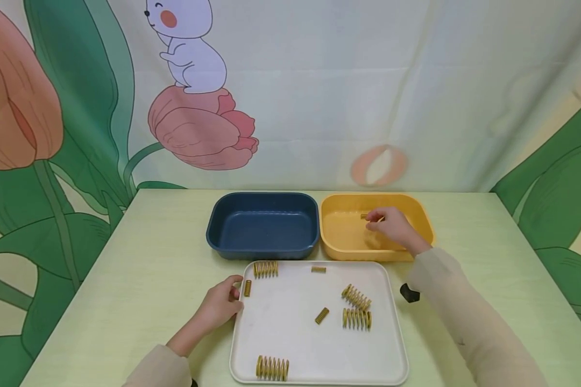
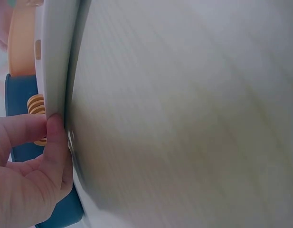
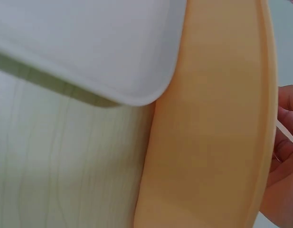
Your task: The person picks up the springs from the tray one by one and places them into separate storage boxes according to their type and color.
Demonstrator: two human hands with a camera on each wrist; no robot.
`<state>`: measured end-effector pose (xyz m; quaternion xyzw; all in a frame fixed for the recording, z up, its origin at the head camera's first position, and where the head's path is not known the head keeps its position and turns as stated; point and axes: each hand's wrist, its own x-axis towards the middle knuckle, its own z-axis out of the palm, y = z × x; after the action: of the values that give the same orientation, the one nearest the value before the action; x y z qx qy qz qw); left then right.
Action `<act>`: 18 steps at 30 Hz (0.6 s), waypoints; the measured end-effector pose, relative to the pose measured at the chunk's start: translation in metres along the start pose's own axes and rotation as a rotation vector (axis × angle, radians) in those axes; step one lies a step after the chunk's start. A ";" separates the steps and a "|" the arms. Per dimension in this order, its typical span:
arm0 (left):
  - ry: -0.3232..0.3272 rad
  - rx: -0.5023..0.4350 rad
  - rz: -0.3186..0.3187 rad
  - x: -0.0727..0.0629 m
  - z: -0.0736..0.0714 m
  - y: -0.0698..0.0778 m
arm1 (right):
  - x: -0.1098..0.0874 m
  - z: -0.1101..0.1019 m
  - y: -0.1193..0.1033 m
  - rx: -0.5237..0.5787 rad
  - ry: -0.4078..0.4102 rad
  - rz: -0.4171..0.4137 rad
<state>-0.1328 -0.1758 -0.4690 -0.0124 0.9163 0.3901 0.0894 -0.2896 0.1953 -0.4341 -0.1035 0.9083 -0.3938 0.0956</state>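
So, leftmost, I'm seeing the left hand [image 1: 220, 303] pinching the white tray [image 1: 297, 344], its grip closed on the rim, probably for steadying it. The blue bin [image 1: 262, 230] is standing just behind. Large springs [image 1: 356, 319] and small springs [image 1: 321, 315] are lying across the tray. Rightmost, the right hand [image 1: 394, 227] is hovering over the yellow bin [image 1: 342, 232], fingers bent near one small spring [image 1: 363, 216]; whether that grip is holding anything, I can't tell.

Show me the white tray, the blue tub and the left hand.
White tray [image 1: 290, 301]: head view, on the bare middle of its flat surface.
Blue tub [image 1: 266, 230]: head view, on its inside floor.
Left hand [image 1: 220, 302]: head view, on the back of the hand.
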 end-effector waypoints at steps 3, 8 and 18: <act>0.002 0.008 0.004 0.001 0.000 0.000 | -0.003 -0.001 -0.002 0.006 -0.006 0.001; 0.002 0.009 0.004 0.001 0.001 -0.001 | -0.007 -0.001 -0.006 0.022 -0.023 -0.021; -0.005 0.010 0.003 0.001 0.000 0.000 | -0.012 0.001 -0.011 0.028 -0.038 -0.039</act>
<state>-0.1335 -0.1760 -0.4690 -0.0098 0.9181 0.3855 0.0910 -0.2766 0.1905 -0.4251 -0.1275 0.8984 -0.4065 0.1064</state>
